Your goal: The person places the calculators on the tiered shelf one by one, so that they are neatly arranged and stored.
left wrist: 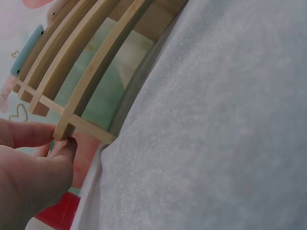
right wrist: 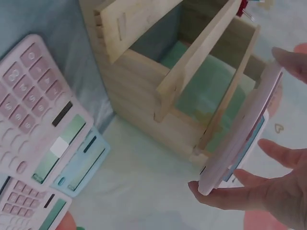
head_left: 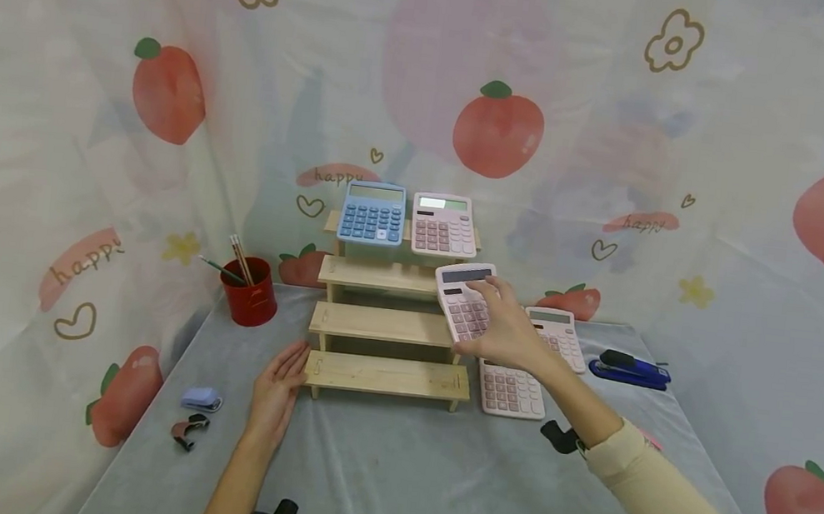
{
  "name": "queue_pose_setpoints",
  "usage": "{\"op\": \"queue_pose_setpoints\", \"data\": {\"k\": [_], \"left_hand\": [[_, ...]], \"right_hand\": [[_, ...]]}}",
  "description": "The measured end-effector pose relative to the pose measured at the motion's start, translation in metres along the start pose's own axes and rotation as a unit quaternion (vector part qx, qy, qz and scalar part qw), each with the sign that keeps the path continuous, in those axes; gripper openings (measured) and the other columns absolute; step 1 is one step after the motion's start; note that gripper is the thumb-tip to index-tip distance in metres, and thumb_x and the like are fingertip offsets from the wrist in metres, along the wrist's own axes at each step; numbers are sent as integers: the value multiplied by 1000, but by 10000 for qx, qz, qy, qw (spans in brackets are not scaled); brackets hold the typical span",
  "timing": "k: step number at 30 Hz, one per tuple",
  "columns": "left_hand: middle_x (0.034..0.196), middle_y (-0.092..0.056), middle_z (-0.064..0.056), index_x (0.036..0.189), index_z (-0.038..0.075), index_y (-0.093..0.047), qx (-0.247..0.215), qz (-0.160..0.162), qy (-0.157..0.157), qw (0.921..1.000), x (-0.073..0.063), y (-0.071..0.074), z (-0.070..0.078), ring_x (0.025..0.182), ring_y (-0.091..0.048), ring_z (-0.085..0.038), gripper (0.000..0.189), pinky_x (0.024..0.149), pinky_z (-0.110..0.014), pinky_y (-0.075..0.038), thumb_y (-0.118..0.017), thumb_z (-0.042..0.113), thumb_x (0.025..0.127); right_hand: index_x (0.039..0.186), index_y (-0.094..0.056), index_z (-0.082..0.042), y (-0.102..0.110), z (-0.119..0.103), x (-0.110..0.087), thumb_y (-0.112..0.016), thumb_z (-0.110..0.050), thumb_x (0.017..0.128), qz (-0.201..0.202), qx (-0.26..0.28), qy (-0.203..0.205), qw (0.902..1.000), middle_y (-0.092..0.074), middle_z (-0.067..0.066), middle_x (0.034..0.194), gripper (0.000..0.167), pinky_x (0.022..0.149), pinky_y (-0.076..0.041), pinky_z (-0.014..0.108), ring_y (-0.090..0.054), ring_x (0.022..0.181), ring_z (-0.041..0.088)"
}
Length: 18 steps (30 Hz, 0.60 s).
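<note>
The right hand (head_left: 510, 328) grips a pink calculator (head_left: 462, 297) by its edges, perhaps so no keys get pushed, at the right end of the wooden step rack (head_left: 382, 324). The left hand (head_left: 275, 398) pinches the near step (head_left: 388, 377) at its left end, likely for steadiness.

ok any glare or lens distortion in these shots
Head view: a white patch, likely glare, on the top-tier pink calculator's screen; left wrist: the wooden rack's boards look bowed, probably lens distortion; right wrist: similar white patch on the upper-left pink calculator's screen.
</note>
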<state>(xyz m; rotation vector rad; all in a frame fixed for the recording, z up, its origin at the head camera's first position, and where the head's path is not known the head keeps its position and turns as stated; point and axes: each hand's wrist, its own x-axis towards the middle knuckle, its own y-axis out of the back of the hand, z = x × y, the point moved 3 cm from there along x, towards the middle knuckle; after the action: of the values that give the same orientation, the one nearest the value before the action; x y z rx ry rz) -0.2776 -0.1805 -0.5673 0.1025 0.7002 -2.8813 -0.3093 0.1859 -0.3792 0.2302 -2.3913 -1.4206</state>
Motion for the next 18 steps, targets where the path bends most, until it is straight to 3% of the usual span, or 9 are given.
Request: {"op": "queue_pose_setpoints", "data": {"k": [6, 12, 18], "left_hand": [[164, -41, -9, 160, 4, -37, 98, 36, 13, 9999, 0, 1, 0, 150, -41, -18, 62, 122, -37, -33, -48, -12, 101], [163, -43, -8, 159, 6, -39, 116, 100, 15, 9999, 2, 1, -2, 148, -43, -17, 61, 121, -36, -34, -49, -11, 101], [162, -43, -8, 159, 7, -40, 89, 101, 14, 9999, 1, 2, -1, 148, -43, -17, 61, 121, -36, -34, -49, -12, 101]], "right_hand": [[157, -42, -12, -9, -14, 16, -95, -38, 69, -40, 131, -80, 9999, -26, 24, 164, 107, 103, -46, 68, -46, 138, 50], [152, -50, -10, -22, -30, 32, -95, -39, 64, 180, 206, -168, 9995, -38, 22, 158, 104, 108, -44, 64, -46, 139, 45], [150, -52, -8, -40, -55, 52, -97, -38, 62, 366, 333, -73, 9987, -39, 22, 156, 103, 107, -46, 60, -49, 134, 44]]}}
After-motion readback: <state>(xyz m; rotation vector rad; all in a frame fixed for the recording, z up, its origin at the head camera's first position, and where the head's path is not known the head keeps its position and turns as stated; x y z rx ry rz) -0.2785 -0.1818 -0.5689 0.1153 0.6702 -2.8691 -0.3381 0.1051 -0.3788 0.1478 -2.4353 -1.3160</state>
